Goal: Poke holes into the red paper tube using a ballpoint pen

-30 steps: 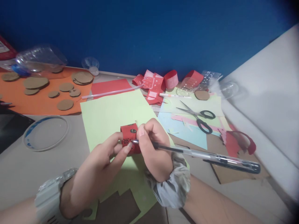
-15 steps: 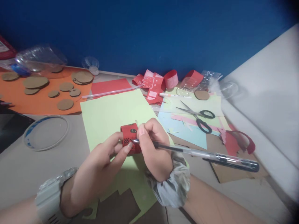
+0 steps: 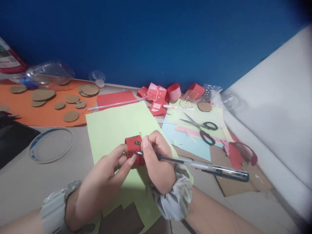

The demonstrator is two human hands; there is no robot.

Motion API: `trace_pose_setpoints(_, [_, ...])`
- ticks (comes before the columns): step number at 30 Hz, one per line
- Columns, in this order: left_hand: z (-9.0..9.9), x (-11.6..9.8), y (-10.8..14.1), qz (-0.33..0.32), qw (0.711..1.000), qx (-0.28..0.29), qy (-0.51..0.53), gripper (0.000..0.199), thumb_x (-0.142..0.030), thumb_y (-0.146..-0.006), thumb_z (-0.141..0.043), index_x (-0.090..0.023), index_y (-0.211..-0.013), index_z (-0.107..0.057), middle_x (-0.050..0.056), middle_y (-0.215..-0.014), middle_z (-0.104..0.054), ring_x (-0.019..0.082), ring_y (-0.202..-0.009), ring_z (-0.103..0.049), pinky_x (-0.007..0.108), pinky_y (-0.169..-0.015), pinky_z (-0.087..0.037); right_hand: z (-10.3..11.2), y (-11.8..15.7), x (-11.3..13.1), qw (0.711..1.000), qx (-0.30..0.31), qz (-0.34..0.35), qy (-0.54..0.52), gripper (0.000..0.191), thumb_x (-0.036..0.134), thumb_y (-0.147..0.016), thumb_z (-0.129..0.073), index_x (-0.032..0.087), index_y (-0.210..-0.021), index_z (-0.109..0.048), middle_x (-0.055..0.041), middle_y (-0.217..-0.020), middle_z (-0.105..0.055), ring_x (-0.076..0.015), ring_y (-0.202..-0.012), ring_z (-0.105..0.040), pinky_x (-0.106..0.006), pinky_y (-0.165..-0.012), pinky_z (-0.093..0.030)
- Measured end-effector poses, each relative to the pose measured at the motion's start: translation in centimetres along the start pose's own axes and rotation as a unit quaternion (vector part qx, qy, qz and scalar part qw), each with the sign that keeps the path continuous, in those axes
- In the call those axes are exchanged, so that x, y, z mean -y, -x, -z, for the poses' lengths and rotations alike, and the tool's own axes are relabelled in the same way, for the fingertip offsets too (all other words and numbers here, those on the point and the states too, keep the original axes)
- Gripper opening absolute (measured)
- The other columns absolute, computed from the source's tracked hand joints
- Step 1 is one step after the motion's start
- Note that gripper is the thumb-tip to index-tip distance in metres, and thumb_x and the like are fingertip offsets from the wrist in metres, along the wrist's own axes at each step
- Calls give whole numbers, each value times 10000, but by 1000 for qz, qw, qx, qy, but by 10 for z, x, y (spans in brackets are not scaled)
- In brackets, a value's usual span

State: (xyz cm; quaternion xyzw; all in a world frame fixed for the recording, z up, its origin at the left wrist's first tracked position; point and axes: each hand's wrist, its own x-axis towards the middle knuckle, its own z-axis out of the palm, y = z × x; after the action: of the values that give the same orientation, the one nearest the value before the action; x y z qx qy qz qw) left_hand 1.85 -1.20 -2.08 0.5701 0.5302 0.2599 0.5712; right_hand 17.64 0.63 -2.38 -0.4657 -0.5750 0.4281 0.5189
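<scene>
A small red paper ring (image 3: 133, 147) with black pen markings is pinched in my left hand (image 3: 103, 180), fingers inside it and thumb on its front. My right hand (image 3: 158, 162) grips a clear pen (image 3: 192, 162) with black ink. The pen's tip meets the ring's patterned band beside my left thumb. The pen's body slants away to the right, past my wrist. Beneath both hands lies a light green paper sheet (image 3: 117, 120).
Scissors (image 3: 201, 125) lie partly open on coloured papers at the right. Cardboard discs (image 3: 43, 95) rest on orange paper (image 3: 48, 118) at the left, beside a plastic bottle (image 3: 51, 72) and a tape ring (image 3: 36, 159). Red paper pieces (image 3: 158, 97) sit by the blue wall (image 3: 156, 39).
The view has shifted slightly, so the table things sit a little lower. The pen's rear end has swung left in the view; its tip stays at the red ring.
</scene>
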Motion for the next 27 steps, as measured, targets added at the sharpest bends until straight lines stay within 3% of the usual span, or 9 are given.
trace_pose_setpoints(7, [1,-1,0,0,1000,-1,-9,323,-504,-1050,-471,-240,-1165,-617,23,-957,-828,215,-863,-714,328,-896,-523,0,0,-1,1000,-7,5,6,277,197,-970,-521,245,-732,-390,71,-635,-403,-109,-563,-377,-237,-536,-347])
trace_pose_setpoints(16, [0,-2,1,-7,1000,-8,-5,370,-558,-1027,-517,-249,-1219,-588,66,-1162,-824,265,-1137,-729,330,-959,-523,1,1,-1,1000,-12,23,-17,269,195,-981,-501,242,-734,-408,53,-667,-461,-113,-579,-392,-253,-553,-355])
trace_pose_setpoints(20, [0,-3,2,-9,1000,-2,-3,318,-514,-1018,-553,-253,-1197,-588,64,-1185,-817,261,-1163,-723,326,-983,-519,1,1,1,1000,-6,15,-27,301,254,-991,-518,247,-720,-388,51,-640,-402,-125,-575,-373,-271,-544,-339])
trace_pose_setpoints(23, [0,-3,1,0,1000,-8,-12,277,-503,-1018,-547,-250,-1117,-604,45,-1118,-823,248,-1092,-738,307,-941,-530,0,2,2,1000,6,5,-30,315,308,-997,-532,249,-723,-387,53,-638,-390,-125,-571,-366,-275,-537,-331])
trace_pose_setpoints(27, [0,-2,2,5,999,-12,-38,279,-517,-1010,-529,-250,-942,-573,1,-874,-797,234,-928,-732,290,-813,-535,1,5,0,999,21,-2,-35,301,333,-997,-562,247,-746,-421,59,-644,-399,-122,-578,-372,-273,-538,-333])
